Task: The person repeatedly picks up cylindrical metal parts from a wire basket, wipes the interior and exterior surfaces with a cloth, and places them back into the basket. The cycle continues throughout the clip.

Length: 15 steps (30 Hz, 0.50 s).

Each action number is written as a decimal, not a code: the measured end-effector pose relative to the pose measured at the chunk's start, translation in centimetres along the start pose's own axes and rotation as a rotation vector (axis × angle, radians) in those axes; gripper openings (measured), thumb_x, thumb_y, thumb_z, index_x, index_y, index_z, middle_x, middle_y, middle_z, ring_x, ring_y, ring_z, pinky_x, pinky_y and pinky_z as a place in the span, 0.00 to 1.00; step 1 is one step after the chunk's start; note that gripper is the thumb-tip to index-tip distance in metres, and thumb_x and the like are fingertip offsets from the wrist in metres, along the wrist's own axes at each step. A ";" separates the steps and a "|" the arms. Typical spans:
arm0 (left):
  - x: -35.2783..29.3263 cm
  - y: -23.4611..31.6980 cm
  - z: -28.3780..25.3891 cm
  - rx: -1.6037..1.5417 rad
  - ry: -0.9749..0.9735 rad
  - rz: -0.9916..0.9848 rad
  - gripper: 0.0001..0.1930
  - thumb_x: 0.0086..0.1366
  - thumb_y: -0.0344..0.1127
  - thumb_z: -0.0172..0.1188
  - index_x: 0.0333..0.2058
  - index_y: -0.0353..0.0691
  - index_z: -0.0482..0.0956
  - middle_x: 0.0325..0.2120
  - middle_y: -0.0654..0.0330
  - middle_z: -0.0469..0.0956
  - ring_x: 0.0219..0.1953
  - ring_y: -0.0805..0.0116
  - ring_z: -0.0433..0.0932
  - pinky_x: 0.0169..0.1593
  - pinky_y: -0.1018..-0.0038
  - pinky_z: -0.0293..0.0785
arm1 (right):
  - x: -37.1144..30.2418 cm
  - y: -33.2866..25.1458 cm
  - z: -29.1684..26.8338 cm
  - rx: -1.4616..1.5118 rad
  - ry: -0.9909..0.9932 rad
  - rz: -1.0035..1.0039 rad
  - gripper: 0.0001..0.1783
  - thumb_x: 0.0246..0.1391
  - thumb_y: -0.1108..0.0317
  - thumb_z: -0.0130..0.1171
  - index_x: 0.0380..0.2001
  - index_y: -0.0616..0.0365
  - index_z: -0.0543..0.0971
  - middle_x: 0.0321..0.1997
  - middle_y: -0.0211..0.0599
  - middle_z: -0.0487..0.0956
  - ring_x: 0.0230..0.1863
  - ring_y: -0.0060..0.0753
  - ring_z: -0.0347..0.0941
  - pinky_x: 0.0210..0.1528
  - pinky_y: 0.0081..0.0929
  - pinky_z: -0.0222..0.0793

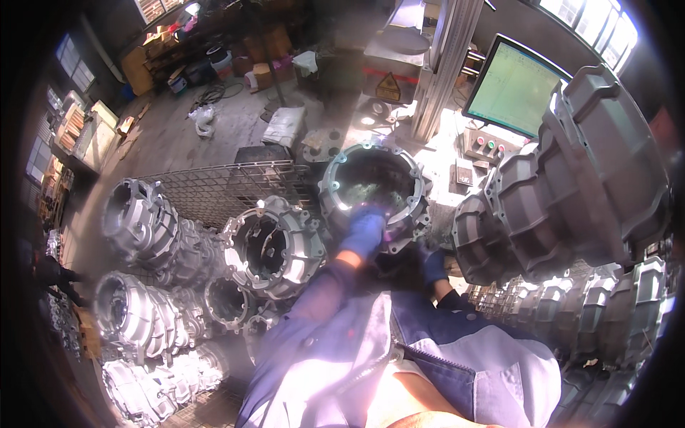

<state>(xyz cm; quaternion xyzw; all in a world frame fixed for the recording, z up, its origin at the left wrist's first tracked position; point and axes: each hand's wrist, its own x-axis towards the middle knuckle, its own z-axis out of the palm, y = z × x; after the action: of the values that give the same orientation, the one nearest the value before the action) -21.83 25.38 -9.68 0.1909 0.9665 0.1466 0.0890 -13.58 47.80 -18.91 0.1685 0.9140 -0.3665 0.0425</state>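
A round grey cast-metal gearbox housing [330,194] stands in front of me, its wide bolt-holed mouth facing up. My left hand [365,232], in a blue glove, is closed over its near rim; the fingertips are blurred. At the housing's lower right edge, my right hand [432,264], gloved the same, is bent around the lower flange, its fingers partly hidden. Just left of it sits a second open gearbox housing [303,246], which neither hand touches.
More castings [146,314] are stacked at the left beside a wire mesh cage [214,182]. Large nested housings [564,178] rise close on my right. Ahead right are a monitor [514,85], a push-button box [489,145] and a metal upright [439,71]. A white bundle [284,126] lies beyond the mesh.
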 end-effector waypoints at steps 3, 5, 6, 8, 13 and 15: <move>-0.3 0.1 -0.3 -0.072 -0.013 -0.002 0.23 0.51 0.50 0.74 0.45 0.47 0.86 0.42 0.53 0.84 0.48 0.51 0.81 0.57 0.58 0.70 | -1.4 -0.3 0.3 -0.370 -0.339 -0.356 0.15 0.67 0.61 0.56 0.47 0.60 0.80 0.42 0.49 0.83 0.45 0.36 0.80 0.49 0.36 0.76; -0.3 0.0 -0.1 -0.128 -0.022 -0.030 0.23 0.52 0.50 0.73 0.45 0.47 0.86 0.43 0.52 0.84 0.48 0.50 0.81 0.58 0.57 0.70 | -1.8 -0.7 0.6 0.017 -0.389 -0.562 0.17 0.68 0.62 0.55 0.51 0.61 0.81 0.43 0.45 0.84 0.47 0.31 0.80 0.52 0.31 0.75; -0.3 -0.1 0.0 -0.141 -0.036 -0.050 0.23 0.52 0.50 0.73 0.45 0.47 0.86 0.43 0.52 0.84 0.49 0.50 0.81 0.58 0.56 0.69 | -1.8 -0.8 0.7 0.224 -0.447 -0.479 0.17 0.68 0.62 0.55 0.52 0.62 0.80 0.44 0.42 0.85 0.49 0.29 0.80 0.54 0.29 0.75; 0.0 -0.2 0.1 -0.170 -0.020 -0.037 0.23 0.52 0.49 0.73 0.46 0.48 0.86 0.42 0.52 0.84 0.49 0.49 0.81 0.58 0.56 0.70 | -1.9 -1.1 0.9 0.566 -0.609 -0.118 0.18 0.68 0.62 0.56 0.52 0.63 0.80 0.47 0.38 0.85 0.51 0.28 0.79 0.55 0.27 0.75; -0.4 0.1 -0.2 -0.281 -0.084 -0.029 0.26 0.56 0.42 0.70 0.54 0.44 0.81 0.45 0.49 0.83 0.49 0.49 0.81 0.60 0.58 0.69 | -2.5 -2.2 1.2 0.616 -0.841 0.122 0.17 0.66 0.63 0.58 0.51 0.63 0.81 0.46 0.35 0.85 0.49 0.28 0.79 0.52 0.27 0.75; -1.6 0.7 -0.6 -0.198 0.265 0.080 0.27 0.57 0.46 0.67 0.55 0.46 0.80 0.45 0.52 0.83 0.51 0.54 0.80 0.62 0.61 0.68 | -2.9 -2.8 1.7 0.462 -0.959 -0.040 0.16 0.65 0.63 0.59 0.50 0.63 0.81 0.45 0.36 0.85 0.48 0.28 0.79 0.50 0.28 0.75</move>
<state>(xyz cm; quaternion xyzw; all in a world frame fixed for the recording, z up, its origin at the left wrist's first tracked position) -20.30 25.24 -8.67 0.1985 0.9422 0.2685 -0.0269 -11.93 43.93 -17.77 -0.0307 0.6905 -0.5950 0.4102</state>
